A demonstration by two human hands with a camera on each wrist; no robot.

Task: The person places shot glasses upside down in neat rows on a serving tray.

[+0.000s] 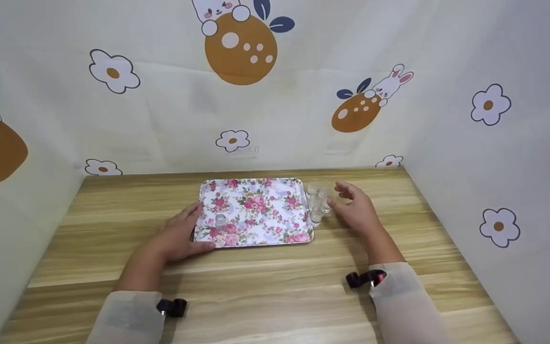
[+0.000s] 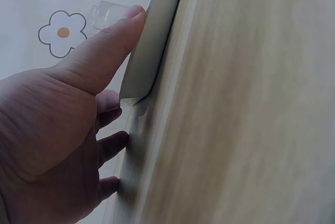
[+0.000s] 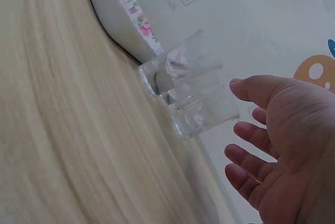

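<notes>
A white tray with pink flowers lies flat on the table. My left hand holds its near left corner, the thumb along the front rim and the fingers at the left side. On the tray, near that corner, stands a small clear glass, which also shows behind the thumb in the left wrist view. Several more clear glasses stand close together on the table beside the tray's right edge. My right hand is just right of them, fingers loosely bent and apart from the glasses in the right wrist view.
The wood-grain table meets a pale printed cloth at the back, with similar cloth walls on both sides. A black wrist camera sits at the left sleeve and another wrist camera at the right.
</notes>
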